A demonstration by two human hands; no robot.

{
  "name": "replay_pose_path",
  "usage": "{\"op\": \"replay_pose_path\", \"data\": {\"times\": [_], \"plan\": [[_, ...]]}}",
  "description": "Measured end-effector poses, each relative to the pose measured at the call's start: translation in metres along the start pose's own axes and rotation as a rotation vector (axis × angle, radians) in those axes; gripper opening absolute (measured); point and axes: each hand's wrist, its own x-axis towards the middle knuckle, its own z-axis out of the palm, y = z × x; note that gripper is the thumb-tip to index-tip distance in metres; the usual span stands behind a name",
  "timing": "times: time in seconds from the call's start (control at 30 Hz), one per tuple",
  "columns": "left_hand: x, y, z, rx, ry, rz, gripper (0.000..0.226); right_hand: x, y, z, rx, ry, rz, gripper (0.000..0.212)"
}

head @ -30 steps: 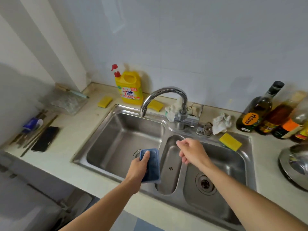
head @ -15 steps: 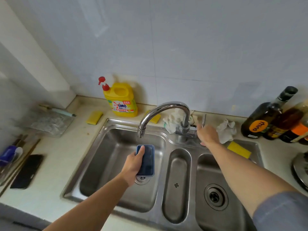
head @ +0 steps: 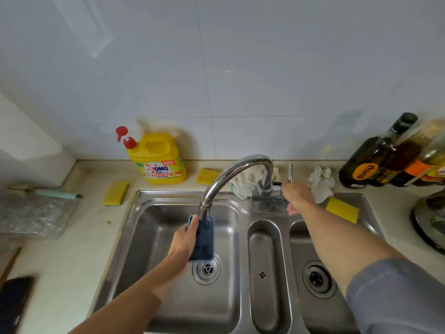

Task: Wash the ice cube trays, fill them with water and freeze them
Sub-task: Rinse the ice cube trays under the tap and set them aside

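One blue ice cube tray (head: 204,239) is in view. Your left hand (head: 183,244) grips it along its left long edge, with the thumb curled over the upper corner and the fingers out of sight behind it. You hold it with its top end at the mouth of the tap spout (head: 204,208), over the left basin (head: 154,237) and above the drain (head: 206,268). Your right hand (head: 297,196) is at the foot of the upright tap lever (head: 290,173). Its fingers are hidden, so I cannot tell whether they grip.

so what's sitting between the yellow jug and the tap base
A yellow sponge lies on the counter beside the jug, then a crumpled white cloth by the tap base, seen in the head view.
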Motion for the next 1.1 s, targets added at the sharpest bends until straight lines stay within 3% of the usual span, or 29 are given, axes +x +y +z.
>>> {"op": "replay_pose_path", "data": {"times": [0.1,0.43,1.1], "plan": [[0.006,0.008,0.004,0.027,-0.047,0.026,0.054,0.005,-0.002,0.004,0.016,0.025,-0.035,0.054],[0.021,0.004,0.009,0.0,-0.109,0.016,0.047,0.009,-0.004,0.005,-0.048,0.016,-0.104,0.038],[0.013,0.016,0.014,-0.045,-0.107,0.003,0.04,0.021,-0.003,0.006,0.04,-0.033,-0.016,0.036]]}}
